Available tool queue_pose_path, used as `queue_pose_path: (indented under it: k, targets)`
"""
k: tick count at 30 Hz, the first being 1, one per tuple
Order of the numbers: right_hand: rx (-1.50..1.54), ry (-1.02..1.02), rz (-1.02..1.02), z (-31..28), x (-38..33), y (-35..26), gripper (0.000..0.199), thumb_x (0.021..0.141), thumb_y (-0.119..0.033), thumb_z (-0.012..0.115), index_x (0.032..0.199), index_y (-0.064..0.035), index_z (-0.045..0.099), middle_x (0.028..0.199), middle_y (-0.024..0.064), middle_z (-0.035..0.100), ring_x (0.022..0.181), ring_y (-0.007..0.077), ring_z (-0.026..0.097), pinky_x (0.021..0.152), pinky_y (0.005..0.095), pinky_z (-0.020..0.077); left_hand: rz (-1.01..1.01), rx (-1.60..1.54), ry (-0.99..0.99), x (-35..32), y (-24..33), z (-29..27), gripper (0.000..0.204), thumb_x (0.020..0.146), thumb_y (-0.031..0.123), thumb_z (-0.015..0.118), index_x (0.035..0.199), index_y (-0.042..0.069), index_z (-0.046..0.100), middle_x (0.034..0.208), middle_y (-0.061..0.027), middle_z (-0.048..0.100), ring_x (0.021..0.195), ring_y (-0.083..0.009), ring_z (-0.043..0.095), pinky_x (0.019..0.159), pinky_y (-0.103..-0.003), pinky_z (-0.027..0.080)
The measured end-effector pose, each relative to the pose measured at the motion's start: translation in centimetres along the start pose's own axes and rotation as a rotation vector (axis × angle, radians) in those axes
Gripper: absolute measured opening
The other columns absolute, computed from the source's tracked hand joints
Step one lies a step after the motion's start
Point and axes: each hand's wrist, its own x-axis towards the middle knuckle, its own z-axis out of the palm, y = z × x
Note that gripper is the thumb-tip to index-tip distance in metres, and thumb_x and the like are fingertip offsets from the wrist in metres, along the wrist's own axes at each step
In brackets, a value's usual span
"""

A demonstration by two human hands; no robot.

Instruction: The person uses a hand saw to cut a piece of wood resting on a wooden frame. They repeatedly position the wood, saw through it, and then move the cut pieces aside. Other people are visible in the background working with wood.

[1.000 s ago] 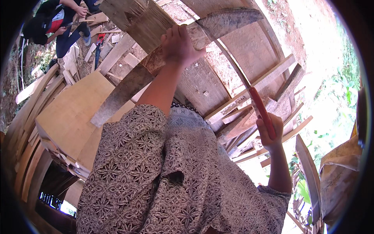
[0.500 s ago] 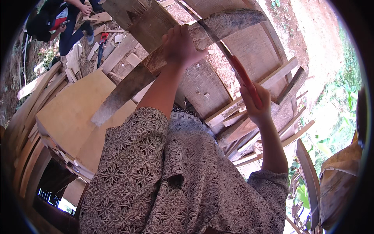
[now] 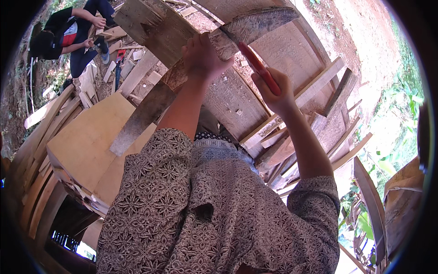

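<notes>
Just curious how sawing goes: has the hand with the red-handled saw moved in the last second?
Yes. The right hand with the red saw handle has risen up the picture toward the curved plank, nearer the left hand.

Single head-worn fisheye view, looking steeply down, close over patterned shirt (image 3: 219, 214), bent rim.

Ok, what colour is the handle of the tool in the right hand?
Red, seen in the head view: the handle in the right hand.

An open-air woodworking yard on bare dirt ground (image 3: 360, 27). Rough planks (image 3: 315, 91), offcuts (image 3: 114, 32) and plywood sheets (image 3: 91, 141) lie stacked everywhere, with green plants (image 3: 397, 105) at the edge. Another person (image 3: 68, 32) crouches among the scraps.
</notes>
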Motion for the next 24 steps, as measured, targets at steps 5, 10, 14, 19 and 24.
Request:
queue_pose_path:
  k: [5, 10, 14, 19, 24]
  targets:
    - [-0.066, -0.045, 0.087, -6.4, -11.0, -1.2, 0.021, 0.093, -0.019, 0.070, 0.082, -0.0011, 0.066, 0.060, 0.0040, 0.053, 0.055, 0.0121, 0.050, 0.053, 0.0328, 0.0404, 0.001, -0.017, 0.027, -0.5, -0.6, 0.2, 0.093, 0.068, 0.064, 0.081, 0.129, 0.001, 0.049, 0.127, -0.0175, 0.055, 0.123, -0.0321, 0.053, 0.104, -0.052, 0.040]
    - [-0.102, -0.088, 0.028, -4.6, -7.6, -0.2, 0.020, 0.093, -0.017, 0.070, 0.080, -0.0021, 0.066, 0.059, 0.0057, 0.053, 0.054, 0.0140, 0.052, 0.053, 0.0332, 0.0402, -0.017, -0.043, 0.001, -0.4, -0.1, -0.5, 0.088, 0.066, 0.058, 0.083, 0.126, 0.002, 0.051, 0.127, -0.0171, 0.056, 0.122, -0.0348, 0.054, 0.103, -0.055, 0.041]
    - [0.022, -0.012, -0.069, 2.3, 5.1, 0.4, 0.029, 0.098, -0.028, 0.070, 0.085, -0.0026, 0.066, 0.064, -0.0012, 0.051, 0.061, 0.0079, 0.046, 0.055, 0.0303, 0.0382, 0.001, -0.015, -0.053, 0.0, 0.5, -0.7, 0.093, 0.066, 0.062, 0.083, 0.129, 0.002, 0.050, 0.125, -0.0168, 0.057, 0.123, -0.0329, 0.052, 0.104, -0.050, 0.040]
    - [-0.004, 0.059, -0.136, 2.1, 5.5, -2.0, 0.031, 0.093, -0.033, 0.071, 0.085, -0.0028, 0.068, 0.061, 0.0066, 0.055, 0.056, 0.0147, 0.050, 0.056, 0.0348, 0.0422, 0.001, -0.046, 0.032, -0.6, -0.2, -0.1, 0.093, 0.066, 0.061, 0.083, 0.129, 0.003, 0.050, 0.124, -0.0167, 0.058, 0.122, -0.0330, 0.054, 0.105, -0.050, 0.040]
    - [0.126, 0.196, -0.123, -3.2, -2.2, -6.9, 0.030, 0.093, -0.033, 0.075, 0.087, -0.0037, 0.071, 0.066, -0.0003, 0.059, 0.060, 0.0077, 0.051, 0.056, 0.0264, 0.0408, 0.075, -0.172, 0.082, -0.8, -0.9, 0.4, 0.093, 0.065, 0.060, 0.085, 0.128, 0.003, 0.050, 0.124, -0.0186, 0.059, 0.122, -0.0347, 0.056, 0.104, -0.051, 0.043]
